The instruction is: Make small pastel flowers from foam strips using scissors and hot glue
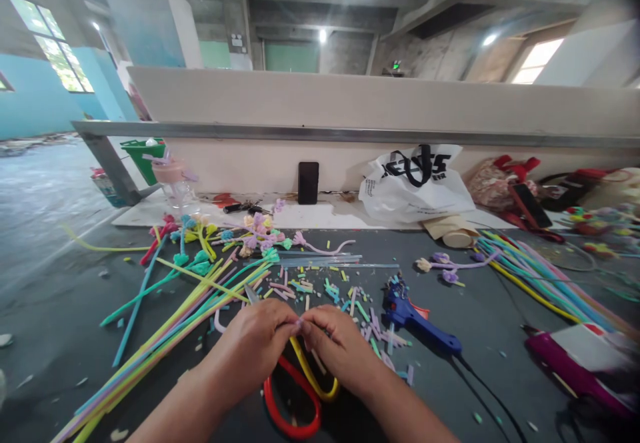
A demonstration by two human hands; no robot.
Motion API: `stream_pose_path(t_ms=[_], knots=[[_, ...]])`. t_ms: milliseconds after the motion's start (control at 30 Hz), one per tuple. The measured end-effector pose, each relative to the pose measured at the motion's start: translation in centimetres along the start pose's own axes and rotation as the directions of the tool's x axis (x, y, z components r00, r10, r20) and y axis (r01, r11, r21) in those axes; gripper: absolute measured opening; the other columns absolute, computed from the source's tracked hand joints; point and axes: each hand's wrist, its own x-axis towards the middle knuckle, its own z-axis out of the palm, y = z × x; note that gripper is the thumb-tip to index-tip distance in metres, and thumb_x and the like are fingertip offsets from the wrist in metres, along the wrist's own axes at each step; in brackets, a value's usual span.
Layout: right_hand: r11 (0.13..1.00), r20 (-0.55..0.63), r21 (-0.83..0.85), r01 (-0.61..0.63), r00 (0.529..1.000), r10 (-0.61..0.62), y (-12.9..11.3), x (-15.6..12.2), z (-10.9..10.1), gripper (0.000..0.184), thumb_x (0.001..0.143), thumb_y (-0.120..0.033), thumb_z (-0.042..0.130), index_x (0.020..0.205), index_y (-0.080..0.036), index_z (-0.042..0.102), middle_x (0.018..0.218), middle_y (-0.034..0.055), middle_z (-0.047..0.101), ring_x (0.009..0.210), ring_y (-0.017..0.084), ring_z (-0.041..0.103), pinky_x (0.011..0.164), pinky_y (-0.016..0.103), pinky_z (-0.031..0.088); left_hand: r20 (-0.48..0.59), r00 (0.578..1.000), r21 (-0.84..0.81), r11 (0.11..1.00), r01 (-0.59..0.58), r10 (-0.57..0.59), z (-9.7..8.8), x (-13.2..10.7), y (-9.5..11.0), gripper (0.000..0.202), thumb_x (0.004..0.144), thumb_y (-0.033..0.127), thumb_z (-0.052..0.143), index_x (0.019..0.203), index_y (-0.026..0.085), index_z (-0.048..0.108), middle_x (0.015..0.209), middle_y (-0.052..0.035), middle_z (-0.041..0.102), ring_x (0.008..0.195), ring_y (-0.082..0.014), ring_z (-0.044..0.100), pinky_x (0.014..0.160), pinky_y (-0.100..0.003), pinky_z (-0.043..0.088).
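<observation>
My left hand (263, 336) and my right hand (337, 343) meet over the middle of the dark tabletop. Both pinch a small pinkish piece (300, 323) between thumbs and fingertips, and most of it is hidden. Beneath them lies a pair of scissors with one red handle loop (310, 423) and one yellow; a blade (251, 293) shows beyond my left hand. Short cut pastel pieces (367, 323) are scattered just past my hands. To the left fans a bundle of long coloured sticks (165, 319), with small stemmed flowers (257, 229) behind it.
A blue glue gun (423, 323) with its cord lies to the right, near a purple tool (575, 369). More long sticks (540, 276) rest at far right. Along the back stand a phone (309, 183), a white bag (415, 186) and a clear cup with a pink lid (173, 173).
</observation>
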Motion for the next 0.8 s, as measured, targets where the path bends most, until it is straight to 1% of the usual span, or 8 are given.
stream_pose_path(t_ms=[167,233,333,500,667,700,733,800], knots=[[0.977,0.064,0.180,-0.114,0.992,0.104,0.7,-0.1,0.3,0.036,0.085,-0.041,0.041,0.069,-0.015,0.060,0.056,-0.0028,0.047,0.055,0.010,0.043,0.052,0.020,0.032,0.030,0.997,0.089,0.993,-0.072,0.069,0.3,-0.1,-0.3,0.023,0.085,0.021,0.040,0.079,0.020,0.062,0.073,-0.0019,0.062,0.071,-0.0137,0.056,0.066,-0.024,0.040],[0.962,0.067,0.212,-0.171,0.985,0.160,0.8,-0.1,0.3,0.036,0.083,-0.041,0.042,0.067,-0.014,0.059,0.054,-0.0036,0.044,0.052,0.009,0.040,0.048,0.019,0.030,0.056,0.994,0.139,0.986,-0.096,0.089,0.2,-0.1,-0.3,0.026,0.086,0.021,0.037,0.079,0.020,0.061,0.073,-0.0025,0.061,0.071,-0.0141,0.056,0.066,-0.025,0.039],[0.952,0.062,0.238,-0.191,0.981,0.182,0.8,0.0,0.1,0.035,0.080,-0.041,0.046,0.060,-0.014,0.056,0.049,-0.0050,0.038,0.048,0.008,0.035,0.046,0.019,0.026,0.073,0.992,0.141,0.984,-0.113,0.103,0.1,-0.1,0.0,0.025,0.086,0.021,0.037,0.076,0.019,0.060,0.071,-0.0021,0.060,0.070,-0.0135,0.055,0.064,-0.024,0.038],[0.875,0.140,0.419,-0.243,0.969,0.202,0.5,0.0,-0.3,0.024,0.076,-0.031,0.049,0.060,-0.015,0.056,0.049,-0.0050,0.042,0.048,0.008,0.036,0.046,0.019,0.027,0.030,0.999,0.072,0.996,-0.045,0.043,0.1,-0.2,0.5,0.021,0.080,0.019,0.044,0.065,0.018,0.059,0.061,0.0007,0.057,0.058,-0.0097,0.051,0.055,-0.021,0.034],[0.776,0.224,0.546,-0.316,0.948,0.228,0.7,-0.2,0.0,0.018,0.075,-0.021,0.043,0.064,-0.015,0.056,0.050,-0.0050,0.040,0.048,0.008,0.036,0.047,0.019,0.027,0.002,1.000,0.043,0.999,0.023,-0.023,0.2,-0.3,0.8,0.017,0.071,0.013,0.048,0.058,0.017,0.058,0.055,0.0023,0.056,0.051,-0.0078,0.047,0.049,-0.020,0.030],[0.784,0.237,0.533,-0.318,0.946,0.222,0.8,-0.2,0.1,0.019,0.076,-0.022,0.042,0.065,-0.015,0.055,0.051,-0.0051,0.040,0.048,0.008,0.035,0.046,0.019,0.027,0.003,0.999,0.031,0.999,0.043,-0.043,0.2,-0.3,0.8,0.017,0.070,0.012,0.048,0.057,0.017,0.058,0.055,0.0024,0.055,0.051,-0.0077,0.046,0.049,-0.019,0.030],[0.825,0.237,0.485,-0.292,0.951,0.197,0.8,-0.2,0.0,0.020,0.078,-0.024,0.041,0.066,-0.016,0.055,0.052,-0.0049,0.040,0.048,0.009,0.036,0.047,0.019,0.028,0.004,0.998,0.018,0.998,0.062,-0.062,0.3,-0.2,0.7,0.016,0.068,0.012,0.048,0.057,0.017,0.058,0.054,0.0025,0.055,0.051,-0.0077,0.046,0.048,-0.019,0.030],[0.955,0.180,0.267,-0.132,0.980,0.085,0.9,-0.3,-0.2,0.024,0.083,-0.028,0.040,0.068,-0.016,0.055,0.056,-0.0037,0.044,0.054,0.010,0.041,0.056,0.022,0.033,0.005,0.997,0.001,0.997,0.077,-0.077,0.4,-0.1,0.5,0.016,0.068,0.013,0.048,0.054,0.016,0.055,0.052,0.0031,0.052,0.050,-0.0074,0.045,0.048,-0.019,0.030]])
